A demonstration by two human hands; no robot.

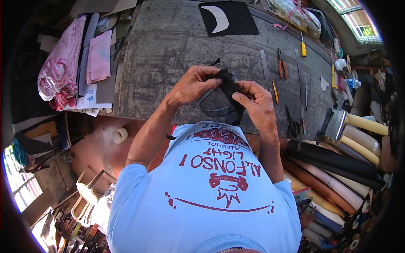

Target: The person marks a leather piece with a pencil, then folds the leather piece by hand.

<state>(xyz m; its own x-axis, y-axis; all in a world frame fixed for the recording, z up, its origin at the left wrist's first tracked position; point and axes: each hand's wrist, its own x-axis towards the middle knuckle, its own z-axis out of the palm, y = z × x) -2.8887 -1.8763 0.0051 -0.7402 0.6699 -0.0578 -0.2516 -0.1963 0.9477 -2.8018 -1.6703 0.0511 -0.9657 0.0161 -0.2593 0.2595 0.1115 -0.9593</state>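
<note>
A black piece [219, 99] with a curved, stitched-looking panel hangs between my hands at the table's near edge, in front of the light blue shirt. My left hand [196, 85] pinches its upper left part between thumb and fingers. On the other side, my right hand [254, 100] grips the upper right edge, thumb toward the piece. A thin black strip sticks out above my left fingers. Farther back on the dark, scratched table [164, 46] lies a black sheet [240, 19] with a white crescent shape [218, 19] on it.
Right of my hands lie orange-handled pliers [282, 67], a yellow screwdriver [303, 48], a yellow pencil-like tool [275, 92], metal rulers [300, 84] and black scissors [292, 122]. Rolled materials [337, 164] fill the right side. A pink plastic bag [63, 63] and pink sheets [99, 57] lie left.
</note>
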